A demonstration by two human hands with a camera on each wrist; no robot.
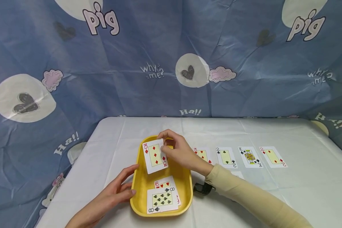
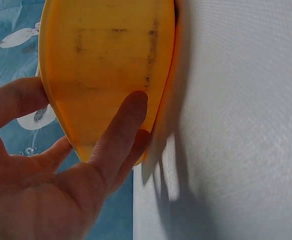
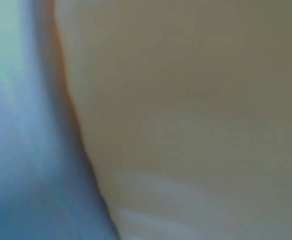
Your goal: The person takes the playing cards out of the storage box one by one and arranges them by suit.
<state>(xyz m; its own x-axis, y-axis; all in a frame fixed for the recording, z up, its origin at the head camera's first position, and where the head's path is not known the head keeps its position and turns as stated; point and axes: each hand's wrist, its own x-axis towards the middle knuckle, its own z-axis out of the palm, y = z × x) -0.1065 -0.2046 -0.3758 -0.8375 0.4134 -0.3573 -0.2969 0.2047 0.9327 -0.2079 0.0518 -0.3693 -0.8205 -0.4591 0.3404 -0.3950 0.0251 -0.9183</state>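
Note:
Over the yellow tray point(image 1: 133, 202), my right hand point(image 1: 182, 152) pinches the three of diamonds point(image 1: 155, 167) by its upper right edge. The card is tilted, face up, above the tray's far part. Fingers of my left hand point(image 1: 115, 190) touch the tray's left side. In the left wrist view, that hand's thumb lies along the outer wall of the tray point(image 2: 106, 45), with a finger at the rim. An eight of spades point(image 1: 162, 200) lies in the tray's near part, overlapping a hearts card point(image 1: 172, 182). Beige sleeve point(image 3: 195, 100) fills most of the right wrist view.
Right of the tray on the white cloth point(image 1: 310, 186) runs a row: three of hearts point(image 1: 201, 152), two of clubs point(image 1: 226, 157), king of spades point(image 1: 250, 157), two of diamonds point(image 1: 273, 157). The right forearm partly hides another card point(image 1: 238, 174). A blue patterned curtain point(image 1: 159, 38) hangs behind.

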